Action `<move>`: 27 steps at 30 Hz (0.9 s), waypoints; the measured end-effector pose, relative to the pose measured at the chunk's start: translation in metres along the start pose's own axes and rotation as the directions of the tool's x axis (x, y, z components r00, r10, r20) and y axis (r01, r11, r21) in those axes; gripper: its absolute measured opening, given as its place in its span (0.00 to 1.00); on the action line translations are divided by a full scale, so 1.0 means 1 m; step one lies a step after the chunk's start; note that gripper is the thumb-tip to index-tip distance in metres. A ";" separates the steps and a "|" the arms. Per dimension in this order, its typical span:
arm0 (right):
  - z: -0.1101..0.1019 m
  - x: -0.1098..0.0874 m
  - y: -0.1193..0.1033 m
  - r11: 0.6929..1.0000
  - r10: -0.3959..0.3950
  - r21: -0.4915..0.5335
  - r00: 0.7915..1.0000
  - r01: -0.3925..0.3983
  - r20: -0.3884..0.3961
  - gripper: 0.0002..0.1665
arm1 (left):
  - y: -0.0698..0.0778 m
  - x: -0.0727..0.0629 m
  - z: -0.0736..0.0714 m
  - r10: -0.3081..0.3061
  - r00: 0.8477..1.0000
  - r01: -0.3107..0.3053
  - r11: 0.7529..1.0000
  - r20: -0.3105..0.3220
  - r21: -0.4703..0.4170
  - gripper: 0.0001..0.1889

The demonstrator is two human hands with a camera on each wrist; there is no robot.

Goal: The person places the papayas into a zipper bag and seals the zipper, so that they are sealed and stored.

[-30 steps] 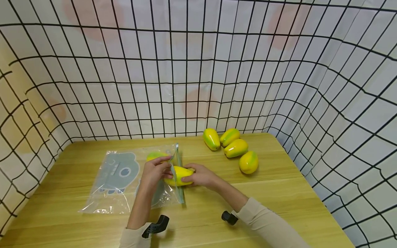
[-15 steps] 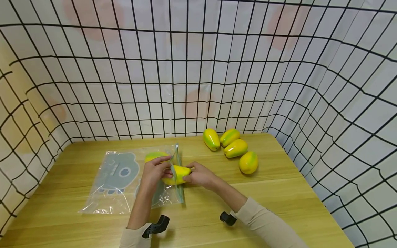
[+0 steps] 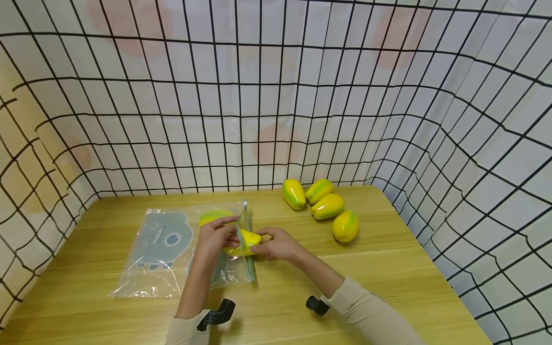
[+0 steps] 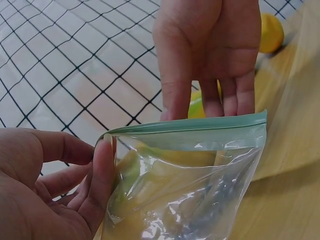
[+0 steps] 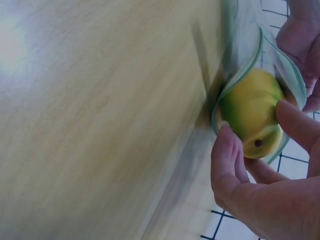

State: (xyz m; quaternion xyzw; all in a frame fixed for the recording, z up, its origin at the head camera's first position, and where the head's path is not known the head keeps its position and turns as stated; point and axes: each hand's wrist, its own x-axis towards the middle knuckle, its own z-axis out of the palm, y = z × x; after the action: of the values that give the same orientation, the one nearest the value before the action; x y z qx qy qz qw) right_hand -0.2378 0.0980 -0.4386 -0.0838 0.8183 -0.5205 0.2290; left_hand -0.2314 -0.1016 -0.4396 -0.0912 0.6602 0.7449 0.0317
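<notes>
A clear zip bag (image 3: 142, 280) with a grey-blue cartoon print lies on the table, its mouth facing right. The left hand (image 3: 212, 239) pinches the upper side of the mouth by its green zip strip (image 4: 200, 125), holding it raised. In the right hand (image 3: 280, 244), fingers and thumb grip the outer end of a yellow-green papaya (image 5: 252, 107). That papaya sits partly inside the mouth, its dark stem spot facing out in the right wrist view. Another papaya (image 3: 210, 217) is inside the bag, partly hidden behind the left hand.
Several more papayas, including a near one (image 3: 345, 226), lie at the back right of the wooden table (image 3: 276, 306). White walls with a black grid (image 3: 258, 115) enclose its back and sides. Black wrist mounts (image 3: 217, 314) stick out from both sleeves.
The right hand has pushed the papaya left, deeper into the bag's mouth, and its grip has shifted toward the outer end. The left hand stays almost still at the rim.
</notes>
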 end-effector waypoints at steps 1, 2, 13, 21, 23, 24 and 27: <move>0.000 0.000 -0.001 1.000 0.000 0.008 1.000 0.000 0.004 0.37 | 0.000 0.000 0.000 0.000 1.000 0.000 1.000 0.001 -0.001 0.19; 0.001 -0.001 -0.002 1.000 0.000 0.013 1.000 0.000 0.007 0.37 | 0.000 0.000 0.000 -0.001 1.000 0.001 1.000 0.000 -0.002 0.19; 0.006 0.001 -0.004 0.993 0.021 0.116 1.000 -0.020 -0.004 0.25 | -0.001 0.001 0.000 0.009 1.000 -0.009 1.000 -0.002 -0.004 0.18; 0.011 0.003 -0.004 0.984 -0.008 0.176 1.000 0.006 0.012 0.21 | 0.000 0.000 0.001 -0.002 1.000 0.002 1.000 0.003 0.004 0.19; 0.012 0.004 -0.003 0.985 -0.010 0.170 1.000 0.008 0.012 0.20 | 0.000 0.000 0.001 -0.002 1.000 0.002 1.000 0.002 0.004 0.19; 0.012 0.005 -0.003 0.986 -0.010 0.166 1.000 0.008 0.009 0.20 | 0.000 0.000 0.001 -0.003 1.000 0.003 1.000 0.002 0.004 0.19; 0.014 0.006 -0.003 0.985 -0.001 0.174 1.000 0.000 0.003 0.19 | 0.001 0.000 0.000 -0.002 1.000 0.002 1.000 0.004 0.000 0.19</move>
State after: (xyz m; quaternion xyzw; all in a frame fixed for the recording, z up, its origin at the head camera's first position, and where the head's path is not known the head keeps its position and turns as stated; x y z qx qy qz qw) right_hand -0.2373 0.0832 -0.4425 -0.0646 0.7693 -0.5898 0.2368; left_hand -0.2315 -0.1013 -0.4390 -0.0904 0.6599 0.7451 0.0335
